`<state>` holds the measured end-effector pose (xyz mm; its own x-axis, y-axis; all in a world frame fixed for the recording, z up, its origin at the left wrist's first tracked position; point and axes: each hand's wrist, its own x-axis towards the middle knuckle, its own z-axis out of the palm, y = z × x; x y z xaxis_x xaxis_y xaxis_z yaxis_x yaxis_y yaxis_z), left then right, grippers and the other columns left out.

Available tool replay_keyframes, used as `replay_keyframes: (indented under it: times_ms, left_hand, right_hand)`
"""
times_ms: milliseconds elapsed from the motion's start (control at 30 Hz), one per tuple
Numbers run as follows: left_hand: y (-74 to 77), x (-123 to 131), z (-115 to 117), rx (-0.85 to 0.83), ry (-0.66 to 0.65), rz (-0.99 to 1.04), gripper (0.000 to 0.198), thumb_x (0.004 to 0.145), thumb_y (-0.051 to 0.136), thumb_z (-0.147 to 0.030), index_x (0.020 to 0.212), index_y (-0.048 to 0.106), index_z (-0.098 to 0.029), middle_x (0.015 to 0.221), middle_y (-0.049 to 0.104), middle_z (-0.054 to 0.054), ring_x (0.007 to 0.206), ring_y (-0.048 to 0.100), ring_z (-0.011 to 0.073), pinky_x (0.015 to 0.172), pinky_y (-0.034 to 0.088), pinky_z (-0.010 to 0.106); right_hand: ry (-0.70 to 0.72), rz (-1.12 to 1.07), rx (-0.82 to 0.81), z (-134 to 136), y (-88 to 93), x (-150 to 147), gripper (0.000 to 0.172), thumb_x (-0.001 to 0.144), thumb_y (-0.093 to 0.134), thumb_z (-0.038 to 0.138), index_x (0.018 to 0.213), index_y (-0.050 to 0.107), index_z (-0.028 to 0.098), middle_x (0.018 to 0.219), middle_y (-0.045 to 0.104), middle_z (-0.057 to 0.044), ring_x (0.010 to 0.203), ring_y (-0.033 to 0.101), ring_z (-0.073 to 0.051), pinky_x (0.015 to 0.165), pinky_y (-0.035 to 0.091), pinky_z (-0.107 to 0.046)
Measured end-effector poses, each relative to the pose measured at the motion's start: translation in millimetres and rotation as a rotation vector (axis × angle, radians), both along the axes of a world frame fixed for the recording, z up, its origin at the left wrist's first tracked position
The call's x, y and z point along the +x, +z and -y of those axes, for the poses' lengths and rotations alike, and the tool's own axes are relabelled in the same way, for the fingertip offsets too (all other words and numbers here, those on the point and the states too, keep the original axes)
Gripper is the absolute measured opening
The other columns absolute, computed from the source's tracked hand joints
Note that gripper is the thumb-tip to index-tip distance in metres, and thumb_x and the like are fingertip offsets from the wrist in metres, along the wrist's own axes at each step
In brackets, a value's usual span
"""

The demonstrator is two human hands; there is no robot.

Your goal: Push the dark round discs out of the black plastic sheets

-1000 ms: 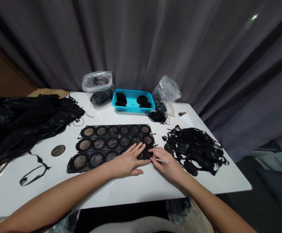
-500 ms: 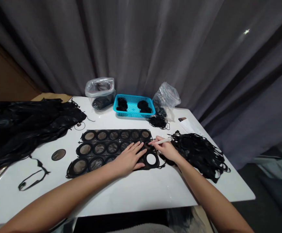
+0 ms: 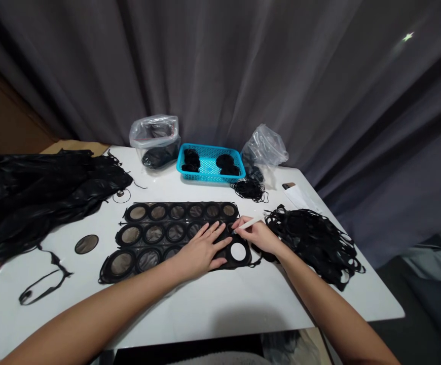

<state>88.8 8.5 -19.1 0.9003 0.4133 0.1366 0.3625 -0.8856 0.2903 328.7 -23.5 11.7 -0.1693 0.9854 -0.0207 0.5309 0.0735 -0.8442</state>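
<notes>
A black sheet (image 3: 184, 223) lies flat on the white table, with rows of thick black rings around dark, sheer discs. My left hand (image 3: 201, 248) presses on its right part, palm down and fingers spread, hiding several rings. In my right hand (image 3: 256, 235) is a slim white pen-like craft knife (image 3: 251, 222), gripped near its tip. That tip touches a ring at the right end of the middle row, partly hidden by my fingers. Just below, one ring (image 3: 237, 251) shows plain white in its middle; I cannot tell whether it is a hole.
Black looped strips (image 3: 311, 243) are heaped on the right. A blue basket (image 3: 211, 177) holds dark rings, between two clear plastic bags (image 3: 154, 132). Dark thin loops (image 3: 249, 189) lie before it. Black material (image 3: 34, 197), a loose disc (image 3: 86, 244) and a strip (image 3: 45, 294) are on the left.
The view has shifted slightly. My right hand has drawn a little closer to my left with the knife, its tip still at the same ring. My left hand stays pressed on the sheet.
</notes>
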Motion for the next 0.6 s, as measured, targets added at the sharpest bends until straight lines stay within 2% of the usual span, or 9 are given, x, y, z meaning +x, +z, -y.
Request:
replay_keyframes:
  times_ms: [133,200,267,333,400,467,533,600]
  left_hand:
    - [-0.1,-0.1,1.1,-0.015,0.022,0.002,0.063,0.093,0.061,-0.049,0.149,0.043,-0.027,0.163,0.02,0.013,0.15,0.017,0.0364,0.119,0.021,0.055]
    - [-0.2,-0.2,2.1,-0.023,0.031,-0.009,0.063,0.092,0.063,-0.049,0.149,0.043,-0.028,0.164,0.017,0.013,0.15,0.015,0.0386,0.118,0.021,0.056]
    - [0.1,-0.6,3.3,-0.024,0.036,-0.009,0.062,0.092,0.064,-0.048,0.147,0.045,-0.029,0.164,0.017,0.013,0.149,0.016,0.0395,0.118,0.02,0.056]
    - [1.6,-1.1,4.1,-0.012,0.041,-0.011,0.061,0.091,0.064,-0.049,0.146,0.046,-0.03,0.164,0.019,0.012,0.149,0.018,0.0399,0.118,0.021,0.056]
    - [5.4,-0.6,3.3,0.013,0.036,-0.018,0.06,0.092,0.063,-0.051,0.146,0.047,-0.031,0.162,0.024,0.013,0.148,0.021,0.0404,0.117,0.023,0.056]
    - [10.7,2.2,-0.3,0.04,0.031,-0.024,0.058,0.092,0.059,-0.056,0.144,0.049,-0.03,0.158,0.034,0.014,0.146,0.029,0.0388,0.116,0.023,0.056]
    - [14.9,7.4,-7.0,0.067,0.061,-0.024,0.059,0.094,0.056,-0.057,0.142,0.05,-0.024,0.152,0.043,0.016,0.142,0.037,0.035,0.118,0.023,0.054]
    - [15.3,13.2,-15.5,0.095,0.123,-0.027,0.06,0.095,0.056,-0.054,0.142,0.049,-0.017,0.152,0.043,0.018,0.143,0.037,0.0332,0.118,0.022,0.051]
  right_hand:
    - [0.089,0.297,0.247,13.9,-4.3,-18.5,0.011,0.094,0.05,0.019,0.09,0.06,0.021,0.106,0.068,-0.01,0.101,0.061,-0.024,0.089,0.047,-0.038]
    - [0.125,0.477,0.33,19.0,-9.1,-23.2,0.016,0.093,0.048,0.013,0.099,0.061,0.02,0.107,0.068,-0.013,0.101,0.059,-0.026,0.089,0.046,-0.041]
    - [0.064,0.624,0.361,16.7,-12.8,-16.0,0.018,0.091,0.047,0.009,0.097,0.06,0.019,0.101,0.068,-0.013,0.095,0.059,-0.028,0.085,0.046,-0.04]
    - [-0.127,0.681,0.366,6.1,-13.3,3.2,0.016,0.091,0.044,0.011,0.089,0.059,0.019,0.09,0.067,-0.012,0.085,0.059,-0.027,0.077,0.045,-0.037]
    - [-0.335,0.611,0.37,-9.6,-10.3,25.7,0.016,0.093,0.042,0.016,0.085,0.056,0.02,0.084,0.066,-0.011,0.077,0.059,-0.025,0.072,0.044,-0.034]
    - [-0.419,0.45,0.359,-25.3,-5.9,40.0,0.015,0.094,0.044,0.023,0.084,0.055,0.021,0.088,0.067,-0.01,0.075,0.06,-0.022,0.07,0.044,-0.032]
    - [-0.371,0.291,0.316,-36.9,-2.7,39.9,0.016,0.094,0.046,0.03,0.084,0.055,0.022,0.091,0.069,-0.008,0.077,0.061,-0.021,0.071,0.044,-0.031]
    - [-0.255,0.187,0.257,-43.5,-2.4,28.7,0.019,0.094,0.047,0.034,0.084,0.057,0.022,0.091,0.069,-0.006,0.081,0.062,-0.021,0.074,0.045,-0.031]
